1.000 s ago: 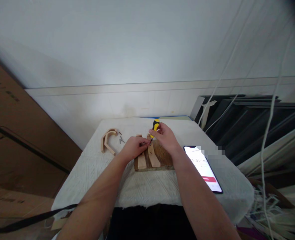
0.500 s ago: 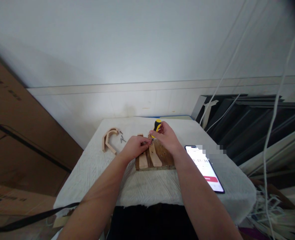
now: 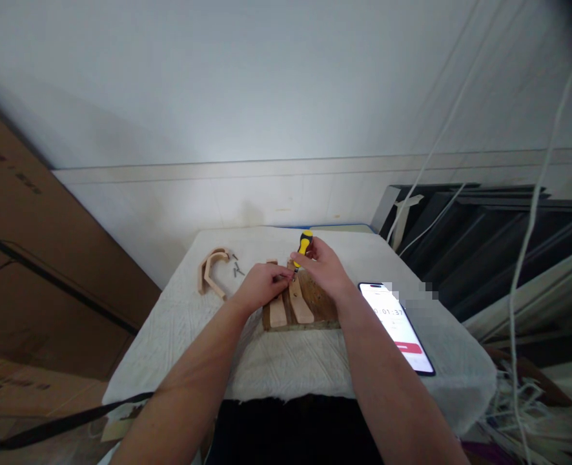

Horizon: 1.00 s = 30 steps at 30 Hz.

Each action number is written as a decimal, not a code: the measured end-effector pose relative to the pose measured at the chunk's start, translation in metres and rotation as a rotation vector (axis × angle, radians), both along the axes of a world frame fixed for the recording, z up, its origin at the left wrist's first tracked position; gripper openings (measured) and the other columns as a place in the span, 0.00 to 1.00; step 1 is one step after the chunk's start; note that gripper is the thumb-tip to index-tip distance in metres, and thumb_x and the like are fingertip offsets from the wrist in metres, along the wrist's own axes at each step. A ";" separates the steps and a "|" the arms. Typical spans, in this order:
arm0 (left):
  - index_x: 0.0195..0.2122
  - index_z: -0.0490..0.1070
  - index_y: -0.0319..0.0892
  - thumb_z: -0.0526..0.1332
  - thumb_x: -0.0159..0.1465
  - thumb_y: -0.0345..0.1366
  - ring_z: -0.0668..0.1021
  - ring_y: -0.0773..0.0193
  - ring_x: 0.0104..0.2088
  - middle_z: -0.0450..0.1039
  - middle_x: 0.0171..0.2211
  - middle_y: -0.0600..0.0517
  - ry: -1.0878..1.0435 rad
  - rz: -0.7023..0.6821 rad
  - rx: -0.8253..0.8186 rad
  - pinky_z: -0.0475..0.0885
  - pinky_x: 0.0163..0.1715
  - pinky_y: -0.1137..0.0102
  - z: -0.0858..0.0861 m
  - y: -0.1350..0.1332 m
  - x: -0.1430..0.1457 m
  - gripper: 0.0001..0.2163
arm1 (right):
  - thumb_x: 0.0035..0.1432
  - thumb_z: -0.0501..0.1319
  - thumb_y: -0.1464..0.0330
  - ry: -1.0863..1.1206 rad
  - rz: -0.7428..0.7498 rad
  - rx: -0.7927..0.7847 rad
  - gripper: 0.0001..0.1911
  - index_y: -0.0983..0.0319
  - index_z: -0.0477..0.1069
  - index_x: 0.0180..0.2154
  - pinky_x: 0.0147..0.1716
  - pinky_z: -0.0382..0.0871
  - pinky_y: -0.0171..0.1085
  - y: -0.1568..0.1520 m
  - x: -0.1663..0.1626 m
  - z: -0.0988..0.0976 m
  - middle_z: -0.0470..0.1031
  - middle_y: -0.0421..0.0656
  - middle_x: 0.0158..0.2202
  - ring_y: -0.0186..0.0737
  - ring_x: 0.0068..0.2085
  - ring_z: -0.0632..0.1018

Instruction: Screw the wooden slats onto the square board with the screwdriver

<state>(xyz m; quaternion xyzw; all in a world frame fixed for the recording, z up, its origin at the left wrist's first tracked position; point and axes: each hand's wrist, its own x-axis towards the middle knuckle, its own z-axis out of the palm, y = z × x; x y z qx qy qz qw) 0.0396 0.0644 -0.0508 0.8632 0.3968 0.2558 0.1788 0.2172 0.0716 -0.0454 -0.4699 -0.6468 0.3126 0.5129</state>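
Head view: the right grip (image 3: 322, 265) is wrapped around a yellow-and-black screwdriver (image 3: 305, 244), pointed down at a curved wooden piece (image 3: 300, 306) on the brown board (image 3: 321, 301) beneath both grips. The left grip (image 3: 263, 284) sits near the screwdriver's lower end — whether pinching anything, I cannot tell. Farther left lie screws (image 3: 237, 267) and wooden hooks (image 3: 207, 272).

Left fingers (image 3: 282, 278) hide part of a slat (image 3: 277, 314). The tip of the screwdriver (image 3: 304, 244) is blurred. The frame's left edge crops the carton (image 3: 44, 219).
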 end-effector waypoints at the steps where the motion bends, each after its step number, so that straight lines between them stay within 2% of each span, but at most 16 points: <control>1: 0.35 0.78 0.43 0.57 0.59 0.31 0.74 0.67 0.30 0.75 0.28 0.54 0.000 0.001 0.004 0.65 0.32 0.75 0.000 0.000 0.000 0.09 | 0.50 0.63 0.57 -0.022 -0.017 0.000 0.16 0.61 0.67 0.35 0.36 0.66 0.40 0.000 0.000 0.000 0.73 0.41 0.33 0.39 0.33 0.72; 10: 0.36 0.78 0.43 0.57 0.60 0.31 0.75 0.67 0.31 0.77 0.31 0.54 -0.032 -0.002 -0.039 0.66 0.33 0.75 -0.003 0.001 -0.001 0.10 | 0.54 0.58 0.60 0.077 0.052 0.009 0.12 0.60 0.70 0.38 0.36 0.66 0.38 -0.001 -0.002 0.001 0.74 0.41 0.37 0.37 0.34 0.73; 12: 0.36 0.78 0.43 0.57 0.60 0.31 0.75 0.67 0.32 0.77 0.31 0.53 -0.026 -0.003 -0.031 0.67 0.34 0.74 -0.001 0.001 0.000 0.10 | 0.54 0.59 0.60 0.033 0.046 0.018 0.13 0.60 0.71 0.38 0.36 0.65 0.38 -0.002 -0.002 0.002 0.74 0.42 0.37 0.37 0.33 0.72; 16: 0.37 0.78 0.43 0.57 0.59 0.31 0.75 0.67 0.31 0.77 0.31 0.53 -0.018 0.004 -0.039 0.66 0.33 0.74 0.000 0.000 0.000 0.10 | 0.50 0.62 0.57 -0.046 -0.032 -0.016 0.15 0.60 0.69 0.35 0.32 0.64 0.38 -0.002 -0.001 0.002 0.73 0.40 0.32 0.36 0.29 0.70; 20: 0.37 0.78 0.43 0.57 0.60 0.31 0.75 0.67 0.30 0.77 0.30 0.53 -0.015 0.003 -0.027 0.66 0.33 0.75 0.000 0.000 0.000 0.10 | 0.49 0.63 0.57 0.017 -0.037 -0.015 0.16 0.59 0.66 0.36 0.33 0.65 0.37 0.002 -0.002 -0.003 0.71 0.39 0.32 0.36 0.30 0.70; 26: 0.38 0.78 0.43 0.57 0.60 0.30 0.75 0.67 0.31 0.78 0.30 0.54 -0.013 0.002 -0.027 0.65 0.32 0.75 0.002 -0.001 0.000 0.10 | 0.52 0.58 0.61 0.181 0.074 -0.102 0.15 0.60 0.72 0.41 0.32 0.65 0.37 -0.004 -0.003 0.003 0.75 0.41 0.34 0.36 0.30 0.71; 30: 0.39 0.78 0.44 0.58 0.59 0.30 0.77 0.66 0.33 0.79 0.33 0.53 -0.009 0.008 -0.020 0.67 0.35 0.74 0.001 -0.001 0.000 0.11 | 0.52 0.58 0.62 0.181 0.061 -0.095 0.14 0.60 0.74 0.39 0.32 0.66 0.38 -0.004 -0.001 0.004 0.76 0.41 0.33 0.38 0.31 0.73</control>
